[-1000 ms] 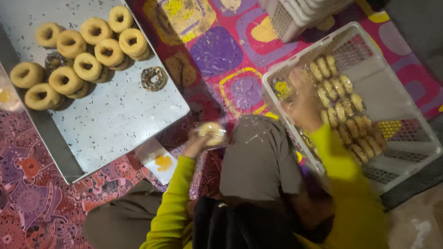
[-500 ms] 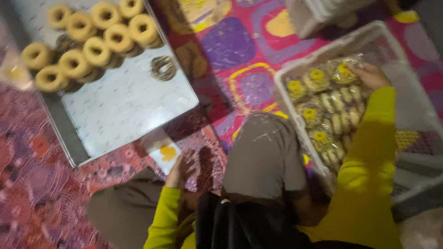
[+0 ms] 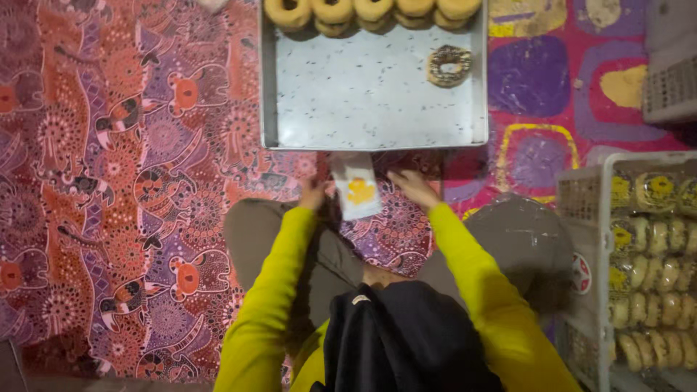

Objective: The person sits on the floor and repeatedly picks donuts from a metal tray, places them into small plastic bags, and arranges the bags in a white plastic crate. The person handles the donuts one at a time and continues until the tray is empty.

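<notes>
A small white plastic bag (image 3: 357, 190) with a yellow print lies on the patterned cloth just below the metal tray (image 3: 363, 109). My left hand (image 3: 314, 194) sits at the bag's left edge with its fingers curled; whether it grips the bag is unclear. My right hand (image 3: 412, 187) is close to the bag's right edge, fingers apart, holding nothing. On the tray, a row of plain doughnuts (image 3: 374, 10) lines the far side. One chocolate-sprinkled doughnut (image 3: 449, 65) lies apart from them at the right.
A white plastic crate (image 3: 581, 199) at the right holds several bagged doughnuts (image 3: 653, 239). Another pale crate (image 3: 671, 83) stands at the top right. My knees in grey trousers (image 3: 508, 239) flank the bag. A red and purple patterned cloth (image 3: 123, 189) covers the floor.
My right hand has left the crate and come to the bag in front of me. My left hand no longer holds the wrapped doughnut. The view has swung left, over the tray.
</notes>
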